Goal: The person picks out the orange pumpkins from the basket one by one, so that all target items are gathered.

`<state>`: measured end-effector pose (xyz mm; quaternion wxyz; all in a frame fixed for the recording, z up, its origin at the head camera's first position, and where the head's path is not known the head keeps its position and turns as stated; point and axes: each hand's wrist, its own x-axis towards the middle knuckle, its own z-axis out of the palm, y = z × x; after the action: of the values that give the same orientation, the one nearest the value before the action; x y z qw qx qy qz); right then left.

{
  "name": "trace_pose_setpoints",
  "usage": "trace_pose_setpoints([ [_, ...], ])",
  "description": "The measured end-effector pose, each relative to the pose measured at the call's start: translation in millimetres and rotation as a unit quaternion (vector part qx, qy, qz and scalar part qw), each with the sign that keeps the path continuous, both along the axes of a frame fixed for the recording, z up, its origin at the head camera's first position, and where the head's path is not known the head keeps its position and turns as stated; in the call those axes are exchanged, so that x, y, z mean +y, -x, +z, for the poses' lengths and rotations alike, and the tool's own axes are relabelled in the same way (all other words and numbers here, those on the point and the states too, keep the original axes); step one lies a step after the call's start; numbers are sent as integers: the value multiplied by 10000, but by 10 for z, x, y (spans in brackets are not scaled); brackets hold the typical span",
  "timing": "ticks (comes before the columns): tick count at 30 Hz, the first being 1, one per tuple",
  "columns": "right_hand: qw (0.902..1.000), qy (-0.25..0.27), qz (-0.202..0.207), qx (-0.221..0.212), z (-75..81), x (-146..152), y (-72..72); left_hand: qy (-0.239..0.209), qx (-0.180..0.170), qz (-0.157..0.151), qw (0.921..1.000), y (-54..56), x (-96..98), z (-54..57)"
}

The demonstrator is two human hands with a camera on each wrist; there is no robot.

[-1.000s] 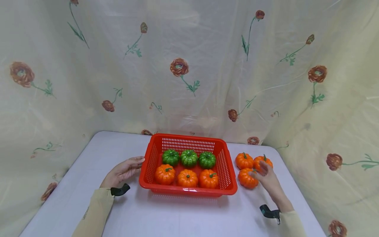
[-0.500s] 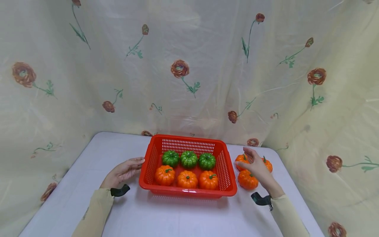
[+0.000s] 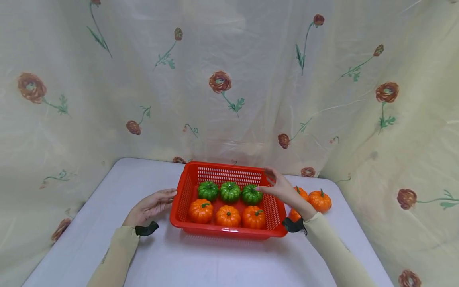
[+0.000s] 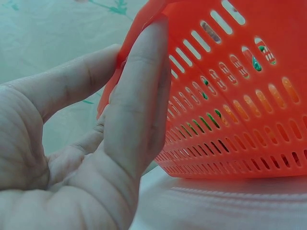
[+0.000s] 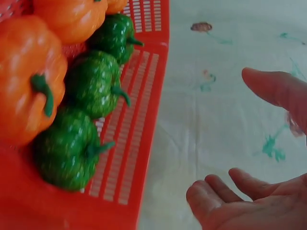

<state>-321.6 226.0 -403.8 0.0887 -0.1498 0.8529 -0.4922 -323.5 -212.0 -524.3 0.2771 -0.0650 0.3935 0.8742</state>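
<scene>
My left hand [image 3: 150,206] pinches the left rim of a red plastic basket [image 3: 188,229]; in the left wrist view its thumb and fingers lie on the rim beside the slotted wall. Three green toy pumpkins [image 3: 230,192] form the back row inside, with three orange toy pumpkins [image 3: 228,216] in front. Above the basket's right side hovers my right hand [image 3: 283,190], thumb and fingers spread, holding nothing. From the head camera it partly covers the right-hand green pumpkin [image 3: 252,195]. The right wrist view shows a gap between thumb and fingers.
Right of the basket, a group of orange pumpkins [image 3: 320,201] sits on the white table [image 3: 215,263], partly hidden by my right forearm. A flowered curtain [image 3: 247,119] hangs behind the table and along both sides.
My right hand has moved left from the loose orange pumpkins to above the basket's right side, with nothing in it. My left hand stays at the rim, and the pumpkins have not moved.
</scene>
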Motion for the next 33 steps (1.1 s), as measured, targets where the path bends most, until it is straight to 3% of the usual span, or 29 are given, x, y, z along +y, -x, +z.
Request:
trace_pose_setpoints([
  [6, 9986, 30, 524, 49, -29, -299, 90, 109, -84, 96, 9999, 4, -8, -1],
  [11, 9952, 78, 967, -82, -103, -576, 159, -32, 98, -142, 9998, 38, 0, 10],
  [16, 9882, 99, 1512, -216, -181, -847, 161, 435, -32, 202, 9988, -7, -6, 8],
  [19, 9828, -79, 1830, -253, -232, -979, 161, 575, 16, 243, 9981, -33, -11, 1],
  [25, 9690, -237, 2390, -580, -328, -1177, 193, 288, 5, 127, 9995, -15, -14, -1],
  [30, 9623, -390, 2608, -667, -384, -1292, 213, -105, 122, -239, 9996, 38, -6, 6],
  [33, 9584, -643, 2683, -728, -424, -1355, 212, -131, 179, -306, 9993, 45, -6, 3],
])
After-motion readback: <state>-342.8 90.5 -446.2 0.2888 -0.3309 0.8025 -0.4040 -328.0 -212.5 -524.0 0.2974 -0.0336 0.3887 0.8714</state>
